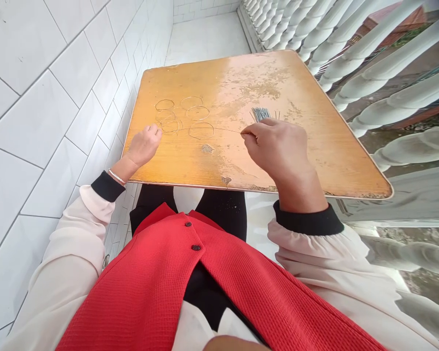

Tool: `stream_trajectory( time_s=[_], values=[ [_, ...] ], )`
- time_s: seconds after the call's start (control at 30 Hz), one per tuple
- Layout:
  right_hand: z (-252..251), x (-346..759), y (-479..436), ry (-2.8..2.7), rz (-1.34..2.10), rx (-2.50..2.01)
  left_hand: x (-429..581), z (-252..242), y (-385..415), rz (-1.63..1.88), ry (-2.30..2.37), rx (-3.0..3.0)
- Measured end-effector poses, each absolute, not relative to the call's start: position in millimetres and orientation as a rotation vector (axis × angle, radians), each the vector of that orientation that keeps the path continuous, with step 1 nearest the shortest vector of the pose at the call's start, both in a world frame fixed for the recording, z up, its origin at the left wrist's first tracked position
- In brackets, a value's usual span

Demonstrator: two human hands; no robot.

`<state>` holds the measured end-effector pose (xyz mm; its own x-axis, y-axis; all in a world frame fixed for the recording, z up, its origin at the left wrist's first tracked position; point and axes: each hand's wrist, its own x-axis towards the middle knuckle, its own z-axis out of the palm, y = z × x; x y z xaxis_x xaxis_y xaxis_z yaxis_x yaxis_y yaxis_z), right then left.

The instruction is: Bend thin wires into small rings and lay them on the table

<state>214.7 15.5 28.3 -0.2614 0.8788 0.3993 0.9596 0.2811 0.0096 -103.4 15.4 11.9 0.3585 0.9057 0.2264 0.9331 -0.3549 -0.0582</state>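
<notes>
Head view: a scuffed orange-brown wooden tabletop [205, 73] lies in front of the person, under both hands.

Left hand [144, 145]: rests on the tabletop with the fingers curled, a silver chain bracelet [116, 176] at the wrist. The fingertips sit just beside the rings; I cannot tell whether they grip anything.

Right hand [274, 148]: pinches one end of a long, thin coppery wire [208, 129] between the thumb and forefinger, above the tabletop.

Hands: well apart, joined only by the line of the wire.

Wire: runs level from the right hand toward the left hand, crossing over the rings; its far end is too fine to follow.

Rings: six thin wire rings [191, 102] lie in a loose cluster between the hands, nearer the left hand, some overlapping.

Bundle: a small bundle of thin grey metal rods [260, 114] lies on the tabletop just beyond the right hand, with a few loose strands beside it.

Around the hands: a white tiled wall [40, 112] stands past the left hand, white stone balusters [366, 63] past the right hand. A red waffle-knit vest [157, 273] shows below both.
</notes>
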Motion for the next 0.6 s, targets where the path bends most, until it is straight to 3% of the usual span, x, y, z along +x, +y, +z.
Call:
stream_trajectory(
  time_s=[0.1, 0.27, 0.43, 0.6],
  values=[
    [24.2, 215.4, 19.9, -2.249, -0.367, -1.627, -99.9, 15.6, 12.1, -0.064, -1.713, -2.32],
    [10.5, 213.0, 34.5, -2.152, -0.14, -1.597, -94.5, 13.9, 13.5, -0.117, -1.756, -2.316],
    [-7.2, 195.1, 51.8, -1.809, 0.248, -1.513, -83.9, 6.5, 23.0, -0.489, -1.978, -2.202],
    [-17.2, 165.1, 57.5, -1.296, 0.812, -1.373, -73.6, -2.4, 33.8, -1.149, -2.119, -2.173]
  ],
)
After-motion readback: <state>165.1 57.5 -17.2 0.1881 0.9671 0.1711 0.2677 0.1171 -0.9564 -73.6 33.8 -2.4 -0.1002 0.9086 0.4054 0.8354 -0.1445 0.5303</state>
